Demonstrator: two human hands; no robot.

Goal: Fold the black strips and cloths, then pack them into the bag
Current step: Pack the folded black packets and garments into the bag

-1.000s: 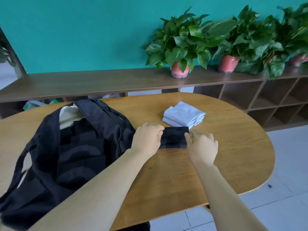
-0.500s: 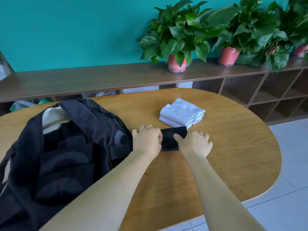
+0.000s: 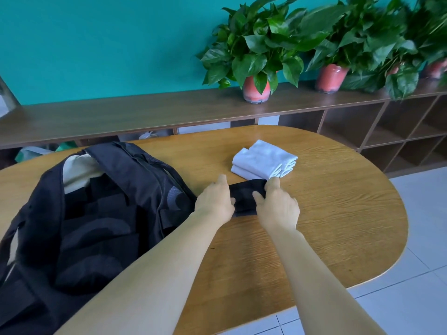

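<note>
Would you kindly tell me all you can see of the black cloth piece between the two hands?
The folded black cloth strip is a small, dark, soft-looking fabric rectangle lying flat on the oval wooden table, just in front of the folded white cloths and right of the open black bag. The left hand and the right hand grip its ends.

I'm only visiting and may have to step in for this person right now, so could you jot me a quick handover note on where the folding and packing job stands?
Left hand: grips the left end of the black strip.
Right hand: pinches the strip's right end, thumb on top.
The strip lies partly folded on the wooden table, just in front of the folded white cloths.
The black bag lies open at the left, with dark folded pieces already inside.
Done: some items appear packed; white cloths folded.
Left: finish folding this strip, put it in the bag, then probably the white stack too.
</note>
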